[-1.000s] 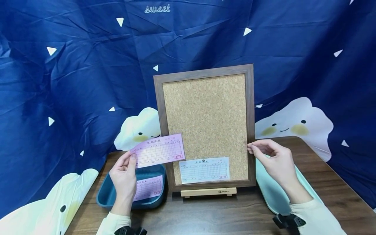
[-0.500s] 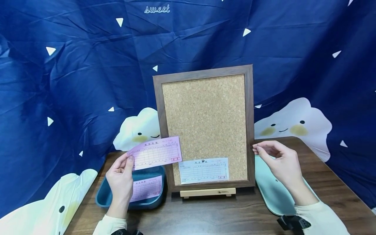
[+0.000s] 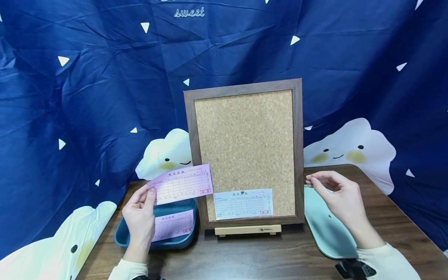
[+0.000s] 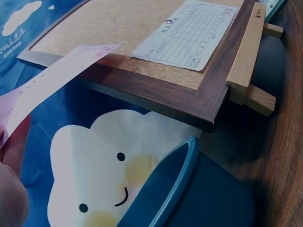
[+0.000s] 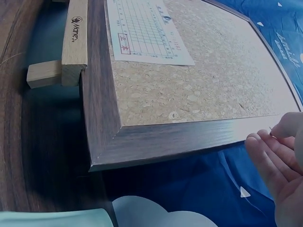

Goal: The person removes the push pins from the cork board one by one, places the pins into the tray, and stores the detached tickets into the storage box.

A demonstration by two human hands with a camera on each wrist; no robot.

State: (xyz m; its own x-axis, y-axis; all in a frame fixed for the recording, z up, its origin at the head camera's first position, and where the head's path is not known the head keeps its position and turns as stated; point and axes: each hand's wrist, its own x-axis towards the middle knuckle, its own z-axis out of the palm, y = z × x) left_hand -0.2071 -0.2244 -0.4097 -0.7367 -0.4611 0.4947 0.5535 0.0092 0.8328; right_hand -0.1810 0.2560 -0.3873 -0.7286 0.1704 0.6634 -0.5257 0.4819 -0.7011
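We've got our left hand [image 3: 140, 217] up over the left side of the desk [image 3: 262, 258], thumb and fingers pinched on the left end of a pink slip [image 3: 180, 184]. The slip is printed with a table and has a small red box in its lower right corner. Its free end overlaps the left side of the dark wooden frame [image 3: 241, 87] in the head view, but we can't tell if it's actually touching.

Our right hand [image 3: 342, 197] is just off the frame's right edge, above a mint tray [image 3: 330, 239], thumb and fingertips brought together on what looks like a tiny pin [image 5: 271, 128]. It's pretty small, so we can't make out much more than a thin point. A dark speck [image 3: 329, 216] sits on the tray too.

The framed cork board [image 3: 248, 140] stands upright in a light wooden stand [image 3: 247, 230]. Low on the cork there's a pale blue slip [image 3: 241, 208], with a dark pin [image 3: 242, 192] at its top middle. Below our left hand is a blue bin [image 3: 178, 244] with a second pink slip [image 3: 173, 225] in it. Behind it all hangs a blue curtain [image 3: 105, 101] with white triangles and smiley clouds.
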